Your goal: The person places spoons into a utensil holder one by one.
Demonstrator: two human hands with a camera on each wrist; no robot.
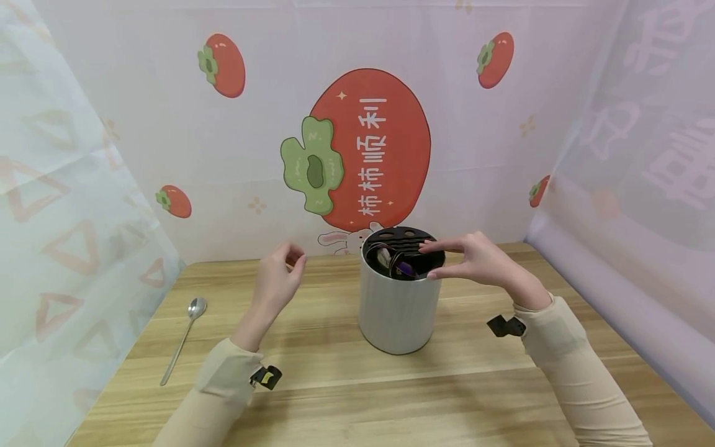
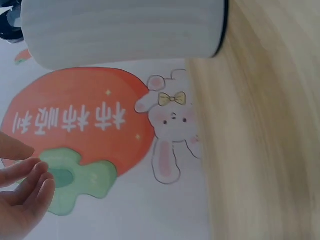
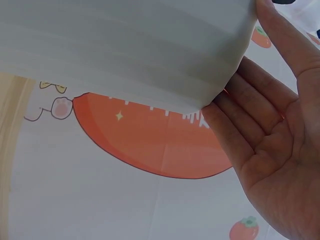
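Note:
A white cylindrical utensil holder point(image 1: 398, 313) with a black slotted top point(image 1: 393, 234) stands upright on the table. Inside its front opening sit dark-rimmed items, one of them a purple piece point(image 1: 406, 269); their kind is hard to make out. My right hand point(image 1: 477, 261) is at the holder's right rim, thumb at the front edge and straight fingers reaching over the top. In the right wrist view, its fingers point(image 3: 250, 112) extend behind the white wall. My left hand point(image 1: 277, 276) hovers left of the holder, fingers loosely bent, with nothing in it.
A long-handled metal spoon point(image 1: 184, 338) lies on the wooden table point(image 1: 346, 403) at the left. Behind stands a white backdrop point(image 1: 268, 143) printed with persimmons and a rabbit. Cloth side walls flank the table.

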